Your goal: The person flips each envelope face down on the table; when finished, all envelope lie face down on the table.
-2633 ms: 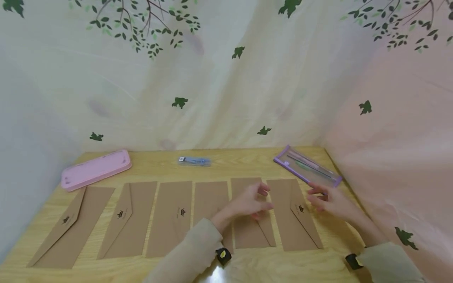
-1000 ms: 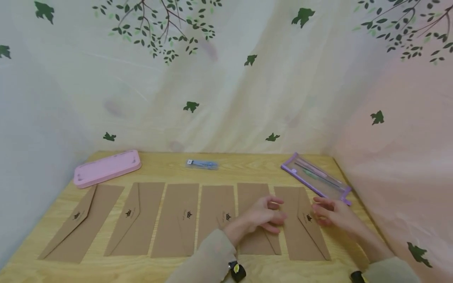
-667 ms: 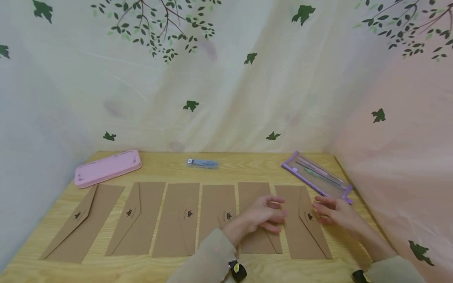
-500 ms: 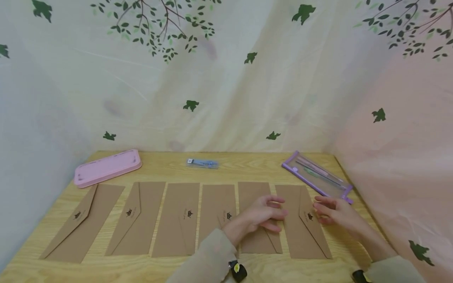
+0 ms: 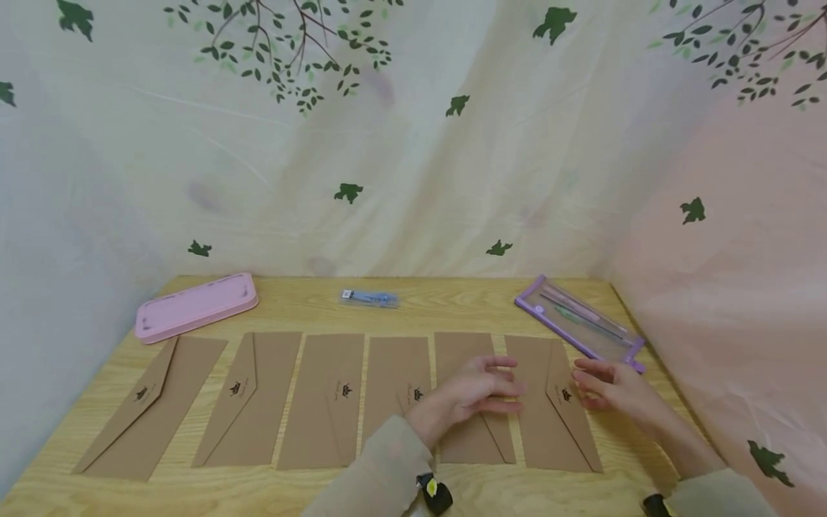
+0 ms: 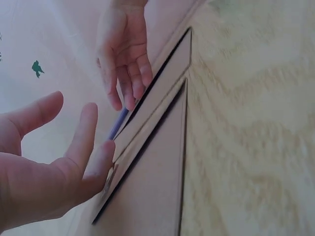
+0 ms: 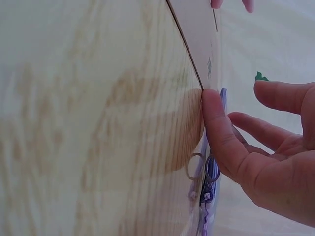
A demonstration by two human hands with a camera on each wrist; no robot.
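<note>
My left hand (image 5: 468, 395) is over a brown kraft envelope (image 5: 461, 345), its loosely bent fingers pointing right to the left edge of the rightmost envelope (image 5: 533, 416). At that envelope's right edge is my right hand (image 5: 614, 388); in the right wrist view a fingertip (image 7: 211, 101) meets the paper's edge. The rightmost envelope lies flat between both hands, its crown-printed flap along the right side. The left wrist view shows the left hand (image 6: 54, 172) with fingers spread, and the right hand (image 6: 125, 54) beyond. Neither hand grips anything.
Several more envelopes (image 5: 323, 424) lie in a row to the left on the wooden table (image 5: 439, 294). A pink case (image 5: 197, 307) is at back left, a small blue packet (image 5: 370, 298) at back centre, and a purple-edged clear pouch (image 5: 581, 323) by the right hand.
The view has shifted and both hands have come lower, beside the rightmost envelope. Over the last half second that envelope has turned slightly, its near end moving left.
</note>
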